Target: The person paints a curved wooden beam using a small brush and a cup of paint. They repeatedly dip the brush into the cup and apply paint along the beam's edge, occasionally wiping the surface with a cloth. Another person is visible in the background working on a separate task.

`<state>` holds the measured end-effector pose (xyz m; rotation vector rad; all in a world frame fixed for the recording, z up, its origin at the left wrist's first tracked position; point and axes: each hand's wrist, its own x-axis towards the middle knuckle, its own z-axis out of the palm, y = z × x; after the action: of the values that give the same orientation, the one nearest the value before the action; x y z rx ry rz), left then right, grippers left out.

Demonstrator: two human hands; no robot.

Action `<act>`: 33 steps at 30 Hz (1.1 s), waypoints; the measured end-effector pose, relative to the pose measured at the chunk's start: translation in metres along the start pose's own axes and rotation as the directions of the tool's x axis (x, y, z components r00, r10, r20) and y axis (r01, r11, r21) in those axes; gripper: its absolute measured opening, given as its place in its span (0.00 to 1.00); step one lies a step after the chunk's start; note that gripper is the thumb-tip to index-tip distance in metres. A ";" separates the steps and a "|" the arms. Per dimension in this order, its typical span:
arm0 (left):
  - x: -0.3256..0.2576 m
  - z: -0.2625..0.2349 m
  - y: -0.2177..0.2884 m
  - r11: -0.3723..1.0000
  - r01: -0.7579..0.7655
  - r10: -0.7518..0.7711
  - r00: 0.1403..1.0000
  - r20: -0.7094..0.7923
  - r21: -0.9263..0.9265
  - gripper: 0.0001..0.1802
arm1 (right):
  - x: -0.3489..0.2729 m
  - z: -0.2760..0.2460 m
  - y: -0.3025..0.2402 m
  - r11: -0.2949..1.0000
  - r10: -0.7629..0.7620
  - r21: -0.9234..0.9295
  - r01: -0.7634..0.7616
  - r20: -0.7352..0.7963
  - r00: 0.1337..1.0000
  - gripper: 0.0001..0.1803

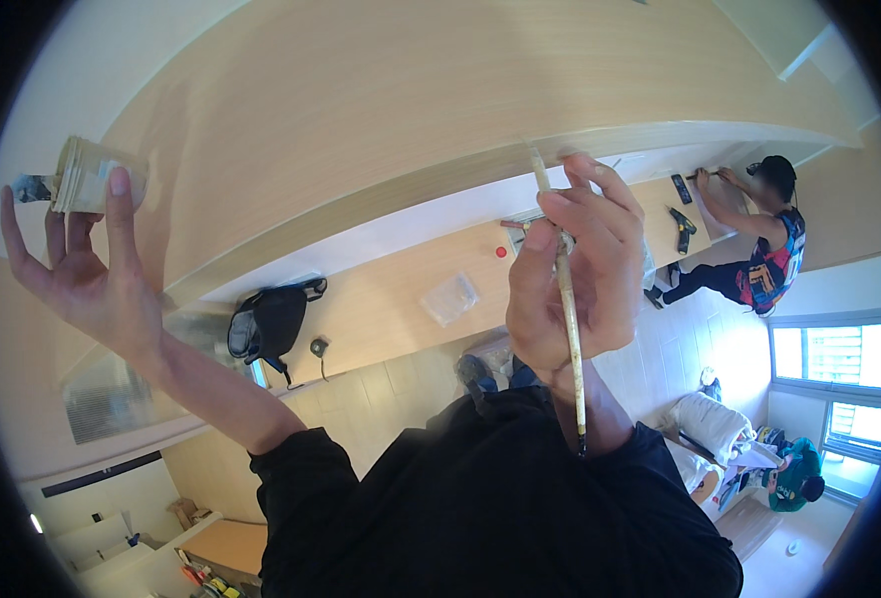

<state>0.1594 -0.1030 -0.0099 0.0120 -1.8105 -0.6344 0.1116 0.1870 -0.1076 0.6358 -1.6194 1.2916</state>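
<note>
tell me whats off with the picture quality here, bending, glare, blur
Head view: fisheye bends the long wooden panel into an arc; dark vignette rings the rim; the window is blown out white; the left hand and its jar look slightly soft.

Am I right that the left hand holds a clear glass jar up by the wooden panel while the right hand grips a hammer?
Not quite. The head view shows the right hand gripping a thin, long-handled brush, not a hammer. The left hand does hold the clear glass jar up by the wooden panel.
</note>
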 end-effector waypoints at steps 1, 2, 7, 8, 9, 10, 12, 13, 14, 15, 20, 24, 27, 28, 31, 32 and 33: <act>0.000 0.001 -0.001 1.000 0.000 0.000 1.000 0.004 0.004 0.48 | 0.001 0.000 0.002 1.000 0.006 -0.010 -0.006 -0.003 1.000 0.19; 0.000 0.001 0.000 1.000 0.010 -0.010 1.000 0.001 0.018 0.48 | 0.001 -0.002 0.003 1.000 0.009 -0.012 -0.009 -0.013 1.000 0.19; 0.000 0.001 0.004 1.000 0.020 -0.020 1.000 -0.002 0.013 0.48 | 0.003 -0.009 0.003 0.999 -0.019 -0.033 0.020 0.014 1.000 0.19; 0.000 0.002 0.004 1.000 0.019 -0.019 1.000 -0.004 0.017 0.48 | 0.004 -0.010 0.003 0.999 -0.024 -0.036 0.025 0.030 0.999 0.18; 0.001 0.002 0.005 1.000 0.020 -0.020 1.000 0.002 0.018 0.48 | 0.004 -0.011 0.004 0.999 -0.029 -0.043 0.030 0.024 0.999 0.18; 0.001 0.002 0.005 1.000 0.022 -0.022 1.000 0.008 0.020 0.48 | 0.004 -0.011 0.006 0.999 -0.026 -0.045 0.026 0.016 1.000 0.18; 0.001 0.002 0.006 0.999 0.024 -0.025 1.000 0.016 0.021 0.48 | 0.005 -0.012 0.010 0.998 -0.020 -0.057 0.021 0.005 1.000 0.17; 0.001 0.001 0.006 0.999 0.025 -0.025 0.999 0.019 0.019 0.48 | 0.005 -0.014 0.012 0.998 -0.019 -0.067 0.019 -0.001 1.000 0.17; 0.001 0.001 0.006 0.999 0.026 -0.027 0.999 0.022 0.018 0.48 | 0.006 -0.015 0.014 0.998 -0.016 -0.068 0.015 -0.015 1.000 0.17; 0.000 0.000 0.006 0.999 0.027 -0.027 0.999 0.021 0.022 0.48 | 0.005 -0.017 0.015 0.997 -0.014 -0.079 0.013 -0.016 1.000 0.16; 0.000 -0.002 0.007 0.999 0.047 -0.047 0.999 0.024 0.015 0.47 | 0.007 -0.027 0.017 0.993 0.041 -0.110 -0.049 -0.076 0.996 0.15; -0.001 0.001 0.010 0.997 0.069 -0.070 0.997 0.016 0.024 0.48 | 0.010 -0.029 0.019 0.996 -0.025 -0.092 0.021 -0.044 0.999 0.15; 0.000 0.005 0.009 0.996 0.079 -0.079 0.997 0.011 0.033 0.48 | 0.012 -0.028 0.023 0.994 -0.059 -0.089 0.058 -0.007 0.998 0.16; 0.001 0.005 0.009 0.996 0.081 -0.081 0.997 0.012 0.038 0.48 | 0.012 -0.028 0.025 0.995 -0.054 -0.090 0.053 -0.008 0.999 0.17; 0.001 0.005 0.008 0.996 0.084 -0.084 0.996 0.014 0.040 0.48 | 0.014 -0.031 0.027 0.995 -0.021 -0.099 0.019 -0.020 1.000 0.18; 0.001 0.004 0.008 0.995 0.093 -0.094 0.996 0.010 0.041 0.48 | 0.014 -0.032 0.027 0.995 -0.008 -0.096 0.005 -0.034 0.999 0.18; 0.001 0.003 0.007 0.996 0.084 -0.085 0.996 0.017 0.037 0.48 | 0.014 -0.033 0.028 0.995 -0.005 -0.098 0.002 -0.033 0.999 0.18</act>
<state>0.1584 -0.0958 -0.0070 0.1079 -1.8464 -0.6633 0.0936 0.2286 -0.1071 0.5544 -1.6429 1.2059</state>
